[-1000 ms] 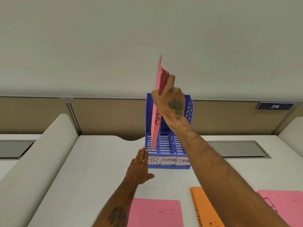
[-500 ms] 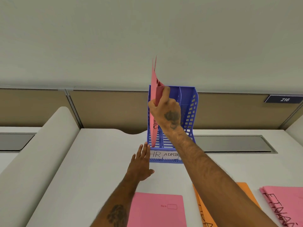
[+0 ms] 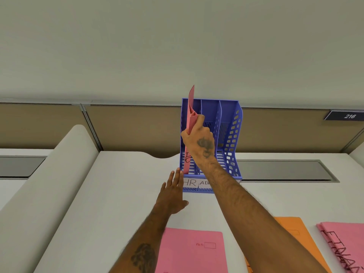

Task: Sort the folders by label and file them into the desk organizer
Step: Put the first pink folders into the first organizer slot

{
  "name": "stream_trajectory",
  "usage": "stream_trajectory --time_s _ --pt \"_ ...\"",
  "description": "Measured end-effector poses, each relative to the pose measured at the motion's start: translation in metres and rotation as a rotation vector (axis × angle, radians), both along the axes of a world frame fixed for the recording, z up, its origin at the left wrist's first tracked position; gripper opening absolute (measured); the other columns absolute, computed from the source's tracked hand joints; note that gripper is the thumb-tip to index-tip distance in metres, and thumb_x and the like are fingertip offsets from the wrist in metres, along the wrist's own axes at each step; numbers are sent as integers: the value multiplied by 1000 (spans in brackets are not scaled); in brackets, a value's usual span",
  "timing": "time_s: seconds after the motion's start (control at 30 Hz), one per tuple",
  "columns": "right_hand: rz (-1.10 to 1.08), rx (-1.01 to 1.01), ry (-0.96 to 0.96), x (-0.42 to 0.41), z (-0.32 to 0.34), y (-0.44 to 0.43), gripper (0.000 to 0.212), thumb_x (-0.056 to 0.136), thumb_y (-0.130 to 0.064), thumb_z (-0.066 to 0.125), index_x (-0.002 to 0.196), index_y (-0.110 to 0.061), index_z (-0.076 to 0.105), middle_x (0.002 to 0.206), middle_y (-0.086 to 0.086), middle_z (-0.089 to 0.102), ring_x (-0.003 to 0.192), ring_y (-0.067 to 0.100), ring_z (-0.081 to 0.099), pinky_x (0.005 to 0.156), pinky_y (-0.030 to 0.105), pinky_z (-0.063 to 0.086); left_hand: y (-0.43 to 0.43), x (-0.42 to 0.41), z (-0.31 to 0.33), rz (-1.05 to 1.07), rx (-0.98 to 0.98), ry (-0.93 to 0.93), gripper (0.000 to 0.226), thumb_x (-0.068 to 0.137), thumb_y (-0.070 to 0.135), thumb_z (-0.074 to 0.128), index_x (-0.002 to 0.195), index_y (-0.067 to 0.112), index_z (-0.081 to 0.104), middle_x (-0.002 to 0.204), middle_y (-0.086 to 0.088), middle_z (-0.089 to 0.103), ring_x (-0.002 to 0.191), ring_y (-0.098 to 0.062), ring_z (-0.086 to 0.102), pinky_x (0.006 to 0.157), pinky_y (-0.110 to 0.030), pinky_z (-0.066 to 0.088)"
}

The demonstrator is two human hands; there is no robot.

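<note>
At the far edge of the white desk (image 3: 126, 194) we see our right hand (image 3: 199, 140) clenched around a pink folder (image 3: 189, 134), thumb up along its near edge and the remaining fingers wrapped behind it. We hold the folder upright, edge-on to us, its lower end down in the leftmost slot of the blue desk organizer (image 3: 230, 134), the slot labelled "HR", and its top corner poking above the organizer's back wall. Dark handwriting shows low on the folder's face, too narrow to read. Our right forearm reaches up from the lower right, crossing the front label strip (image 3: 194, 183) and covering most of "ADMIN".

Our left hand (image 3: 173, 196) is open and flat, fingers together and stretched forward, fingertips at the organizer's front left corner; we cannot tell whether they touch it.

Nearer us on the desk lie a second pink folder (image 3: 193, 251), an orange folder (image 3: 293, 239), and a pink stack (image 3: 342, 245) bearing large handwritten letters.
</note>
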State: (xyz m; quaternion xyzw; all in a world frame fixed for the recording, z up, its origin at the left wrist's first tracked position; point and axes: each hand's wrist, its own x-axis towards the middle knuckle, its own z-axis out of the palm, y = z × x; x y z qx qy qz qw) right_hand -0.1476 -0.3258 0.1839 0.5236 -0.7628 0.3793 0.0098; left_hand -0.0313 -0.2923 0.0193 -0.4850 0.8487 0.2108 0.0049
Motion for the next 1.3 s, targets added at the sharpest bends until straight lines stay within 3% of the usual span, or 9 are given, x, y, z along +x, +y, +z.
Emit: stream_trajectory --time_s 0.27,0.33,0.47,0.57,0.67,0.73,0.87,1.03,1.3 --pt "45 122 31 7 -16 -8 60 89 -39 64 133 -13 32 114 18 63 85 34 68 66 35 54 1 1 0 25 29 20 106 92 44 62 154 17 -19 164 0 -20 151 -26 -18 121 -52 7" --pt "57 169 59 7 -18 -8 70 86 -50 64 135 -15 29 112 15 64 86 33 68 65 34 50 1 3 2 31 28 12 105 92 45 62 155 18 -19 164 0 -21 151 -26 -19 121 -52 6" --pt "71 294 119 4 -19 1 105 77 -73 58 150 -17 7 116 14 62 94 34 67 78 43 55 5 12 12 50 15 -25 104 92 48 60 155 18 -19 163 -1 -24 150 -26 -21 121 -53 4" --pt "76 333 174 1 -21 19 114 74 -80 52 153 -19 -4 118 15 61 97 32 65 79 43 53 13 24 23 76 -28 -48 104 92 52 57 154 18 -20 162 -2 -27 149 -27 -24 120 -53 2" --pt "104 323 246 -1 -21 43 109 77 -82 43 153 -20 -4 137 18 48 118 35 55 88 47 52 25 38 35 98 -91 -76 106 92 58 54 153 17 -22 160 -5 -31 148 -28 -26 120 -53 -1" --pt "110 331 313 -2 -23 62 103 80 -82 31 154 -20 -5 157 19 22 142 39 28 105 53 41 33 48 42 114 -144 -76 106 91 62 51 152 17 -24 159 -7 -32 148 -29 -27 120 -53 -3" --pt "87 284 395 -1 -30 101 97 78 -80 9 155 -22 -2 163 15 1 149 35 0 116 57 20 51 65 57 120 -255 -57 103 91 68 43 152 19 -25 159 -7 -31 148 -29 -27 119 -52 -6" --pt "96 307 382 1 -41 148 98 75 -83 1 154 -26 -7 162 12 -13 149 31 -12 117 58 7 73 80 72 65 -344 -34 96 93 70 33 151 21 -26 160 -7 -31 147 -27 -28 119 -52 -8" --pt "44 324 383 -1 -60 220 98 77 -81 1 155 -22 3 163 15 -3 150 33 -5 117 58 7 114 91 73 -9 -423 -48 88 94 70 28 148 30 -28 162 -5 -26 148 -26 -27 118 -52 -10"
